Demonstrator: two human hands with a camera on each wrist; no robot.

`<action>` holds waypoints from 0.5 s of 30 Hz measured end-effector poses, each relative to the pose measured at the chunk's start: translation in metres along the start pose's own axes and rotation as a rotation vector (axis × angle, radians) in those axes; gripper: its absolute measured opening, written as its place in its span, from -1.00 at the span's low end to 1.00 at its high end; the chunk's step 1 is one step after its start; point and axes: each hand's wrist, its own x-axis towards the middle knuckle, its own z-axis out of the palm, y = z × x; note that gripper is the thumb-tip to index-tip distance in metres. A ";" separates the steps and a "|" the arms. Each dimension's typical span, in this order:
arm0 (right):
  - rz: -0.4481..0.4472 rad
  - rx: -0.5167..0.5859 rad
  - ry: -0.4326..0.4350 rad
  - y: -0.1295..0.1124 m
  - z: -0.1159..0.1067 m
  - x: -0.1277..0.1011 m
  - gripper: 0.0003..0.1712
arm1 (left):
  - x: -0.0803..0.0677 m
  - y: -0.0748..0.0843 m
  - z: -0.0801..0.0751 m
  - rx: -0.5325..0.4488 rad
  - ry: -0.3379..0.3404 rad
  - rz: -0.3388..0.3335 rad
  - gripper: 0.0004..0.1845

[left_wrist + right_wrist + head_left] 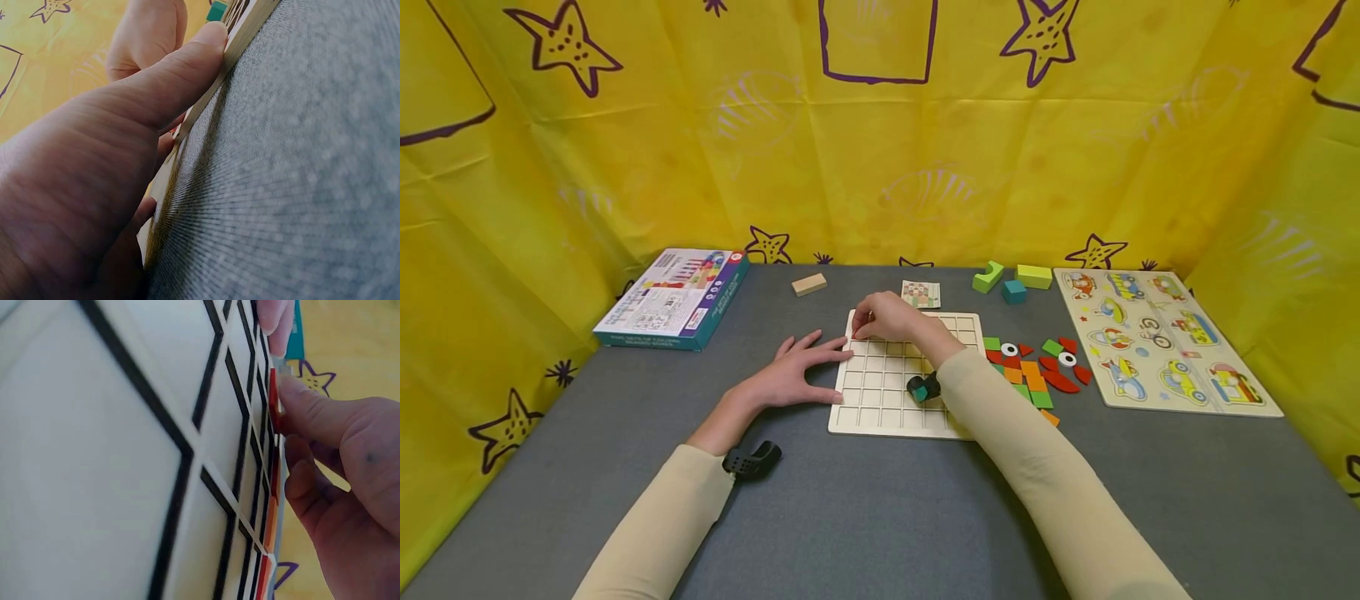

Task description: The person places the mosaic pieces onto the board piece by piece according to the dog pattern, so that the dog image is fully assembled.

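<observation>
A pale wooden grid board (pixel 901 407) lies on the grey table. My right hand (pixel 859 331) reaches across to the board's far left corner, fingers curled, pinching a small red piece (pixel 273 403) at the edge cell. In the right wrist view the thumb (pixel 312 415) presses on that piece. Orange and red slivers (pixel 269 531) show further along the same edge. My left hand (pixel 820 358) lies flat beside the board, fingers straight. Its thumb (pixel 187 69) touches the board's left edge (pixel 250 31).
Loose coloured pieces (pixel 1033 372) lie right of the board, with a vehicle puzzle (pixel 1157 337) beyond. A pattern card (pixel 921 293), a wooden block (pixel 808 284) and green and teal blocks (pixel 1013 283) lie at the back. A box (pixel 673 296) sits far left. Yellow curtains enclose the table.
</observation>
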 end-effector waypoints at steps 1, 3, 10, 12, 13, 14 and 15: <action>-0.002 0.005 0.005 0.000 -0.001 -0.001 -0.92 | 0.000 0.000 0.000 -0.001 -0.001 0.000 -0.19; 0.005 0.013 0.013 0.000 -0.004 -0.005 -0.90 | 0.000 0.000 0.000 -0.004 -0.004 -0.004 -0.19; 0.020 0.036 0.036 0.004 -0.024 -0.024 -0.84 | 0.001 -0.001 -0.001 0.006 -0.005 -0.017 -0.19; 0.009 0.043 0.039 0.009 -0.029 -0.032 -0.82 | 0.000 -0.001 -0.001 0.010 -0.010 -0.021 -0.18; 0.002 0.040 0.042 0.012 -0.032 -0.037 -0.82 | 0.000 -0.001 -0.001 0.013 -0.010 -0.021 -0.17; -0.001 0.037 0.043 0.014 -0.034 -0.042 -0.81 | 0.000 -0.001 -0.001 0.014 -0.008 -0.019 -0.17; -0.003 0.034 0.042 0.017 -0.037 -0.047 -0.80 | -0.001 -0.001 -0.001 0.016 -0.007 -0.020 -0.17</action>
